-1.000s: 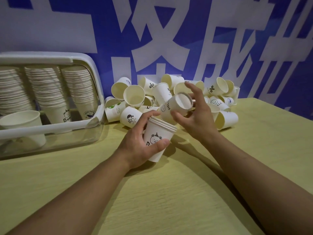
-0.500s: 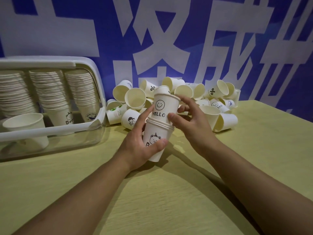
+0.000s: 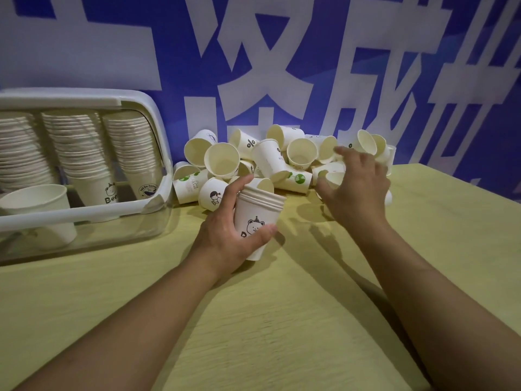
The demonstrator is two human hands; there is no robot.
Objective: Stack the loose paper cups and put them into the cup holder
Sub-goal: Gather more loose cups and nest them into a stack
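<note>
White paper cup stack has a little black bear print, loose white paper cups show cream insides and green or black logos. Surface is yellow-green woodgrain, blue wall banner has big white lettering.

Short stack of nested white paper cups, upright with a slight tilt, several rims crowded at the top, bear drawing with party hat on the outermost wall, held just above the tabletop in front of the heap. Heap of loose paper cups against the blue wall, mostly tipped on their sides with cream insides showing, walls printed with percent signs, green globes, a small figure. Cup holder at the left: clear body, white frame with rounded corners, three long nested columns inside, lowest cups showing a bear and a whale print. Single wider white cup at the holder's front left.
</note>
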